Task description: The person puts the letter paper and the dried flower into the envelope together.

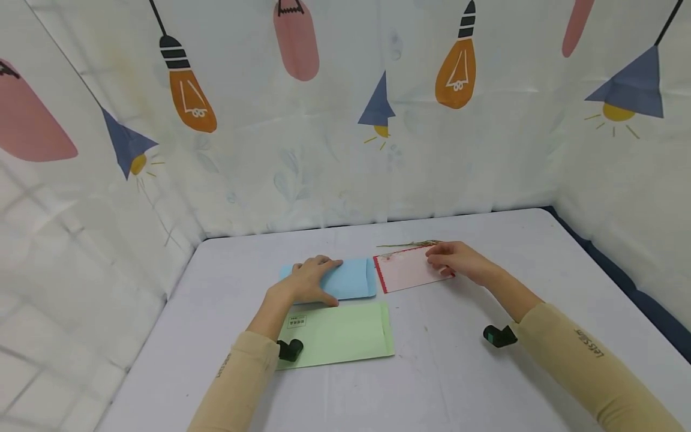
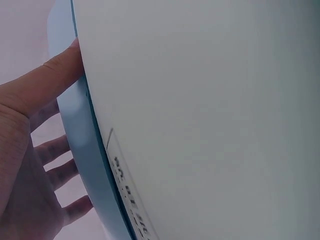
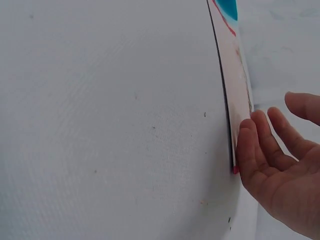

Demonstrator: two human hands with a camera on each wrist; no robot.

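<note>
Patterned white cloth point(image 1: 335, 162) hangs around a white tabletop point(image 1: 410, 384). On its middle lies a blue envelope point(image 1: 353, 277), under the left hand point(image 1: 309, 279), which is spread wide across it: the thumb touches the near edge and the other fingers reach toward the far edge. Just right of it lies a pink card point(image 1: 405, 270) with a red strip along its left edge. At this card's right end is the right hand point(image 1: 459, 259), its fingers bent a little and its thumb well apart from them; it grips nothing, and whether its fingertips press on the card I cannot tell. Dried stems point(image 1: 410, 244) lie along the card's far edge. Just nearer than the blue envelope lies a longer green envelope point(image 1: 340, 339), a small printed label at its far left part. Beige sleeves point(image 1: 232, 384) cover both forearms.
</note>
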